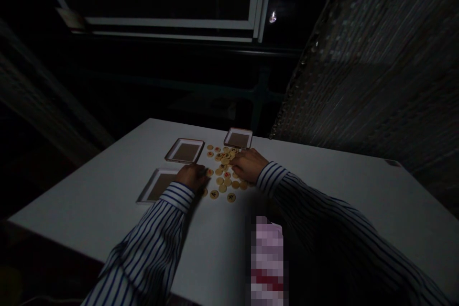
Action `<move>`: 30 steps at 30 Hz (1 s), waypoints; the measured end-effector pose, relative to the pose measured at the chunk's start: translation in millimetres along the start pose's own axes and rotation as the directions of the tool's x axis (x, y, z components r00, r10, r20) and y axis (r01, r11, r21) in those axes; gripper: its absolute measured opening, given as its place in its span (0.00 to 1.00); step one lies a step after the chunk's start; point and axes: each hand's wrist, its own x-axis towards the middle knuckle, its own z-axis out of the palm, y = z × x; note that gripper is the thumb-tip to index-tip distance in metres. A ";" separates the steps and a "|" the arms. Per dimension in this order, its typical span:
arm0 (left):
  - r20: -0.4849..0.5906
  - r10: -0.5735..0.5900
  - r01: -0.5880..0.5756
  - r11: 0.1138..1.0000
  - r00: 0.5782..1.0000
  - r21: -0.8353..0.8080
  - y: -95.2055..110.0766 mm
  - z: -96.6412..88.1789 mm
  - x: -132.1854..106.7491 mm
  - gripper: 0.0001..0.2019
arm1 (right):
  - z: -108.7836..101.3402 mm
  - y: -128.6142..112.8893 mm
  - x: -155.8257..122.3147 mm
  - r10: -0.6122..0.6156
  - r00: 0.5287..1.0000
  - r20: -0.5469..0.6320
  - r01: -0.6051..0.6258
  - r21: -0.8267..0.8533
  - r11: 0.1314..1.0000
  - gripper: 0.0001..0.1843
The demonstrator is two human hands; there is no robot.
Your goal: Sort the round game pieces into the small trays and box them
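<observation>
Many round wooden Chinese chess pieces [223,188] lie loose on a white table, some with black or red characters facing up and others blank side up. My left hand [192,177] is at the left edge of the spread, fingers curled and closed at a red-marked Chinese chess piece [210,172]. Over the right side of the heap rests my right hand [250,165], its fingers bent down and drawn together among the pieces. Its fingertips are partly hidden, so what they hold cannot be made out.
Three shallow trays stand on the white table [315,191]: a near left tray [142,196] beside my left wrist, a middle tray [185,150] and a far tray [238,138]. A bead curtain [358,76] hangs at right. A dark window with a pale frame is behind.
</observation>
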 end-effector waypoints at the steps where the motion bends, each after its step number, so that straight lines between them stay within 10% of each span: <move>1: 0.015 0.015 -0.015 1.000 1.000 0.007 -1.5 2.4 1.8 0.15 | 2.0 -2.0 3.6 -0.006 1.000 -0.003 0.006 0.002 1.000 0.15; 19: 0.027 0.034 -0.034 0.999 0.999 -0.026 -1.5 25.3 22.5 0.13 | 19.7 -8.6 22.5 -0.045 0.999 -0.023 0.046 0.032 0.998 0.14; 26: -0.095 -0.038 0.003 0.939 0.995 -0.345 15.2 1.7 4.3 0.10 | 12.2 -3.8 9.9 -0.002 0.998 -0.068 0.009 0.106 0.994 0.14; 30: -0.135 -0.116 -0.011 0.717 0.984 -0.697 37.2 -2.1 -6.4 0.11 | 10.6 -0.8 -4.2 0.007 0.992 -0.126 0.019 0.204 0.979 0.15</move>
